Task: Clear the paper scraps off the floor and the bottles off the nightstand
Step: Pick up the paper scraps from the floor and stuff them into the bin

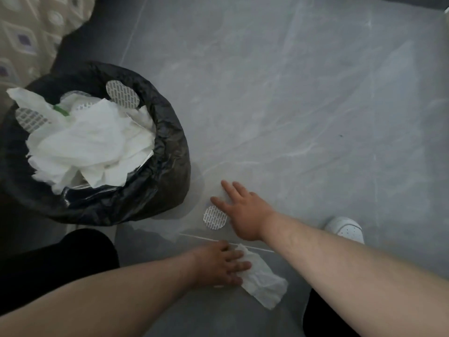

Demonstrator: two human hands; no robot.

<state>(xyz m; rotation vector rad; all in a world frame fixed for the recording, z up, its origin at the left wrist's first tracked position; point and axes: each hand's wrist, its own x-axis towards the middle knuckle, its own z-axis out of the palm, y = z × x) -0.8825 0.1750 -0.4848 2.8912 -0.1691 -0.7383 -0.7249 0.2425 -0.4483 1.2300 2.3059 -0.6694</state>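
Grey marbled floor tiles [291, 93] fill most of the view, with a patterned bedcover [26, 32] at the far left edge. Just right of it stands a bin lined with a black bag [160, 166], already heaped with white paper and a few round patterned discs, so much of the floor clearing looks done. At least 2 scraps remain on the tiles. The left hand [218, 263] lies flat with fingers spread on one end of a crumpled white tissue [262, 283], pressing it down rather than gripping it yet. Further right, the right hand [243, 212] is relaxed and empty, fingers extended just beside a round patterned disc [215, 217] near the bin. A white shoe [345, 229] shows at the right. Neither nightstand nor bottles are in view, so that half looks still to do.
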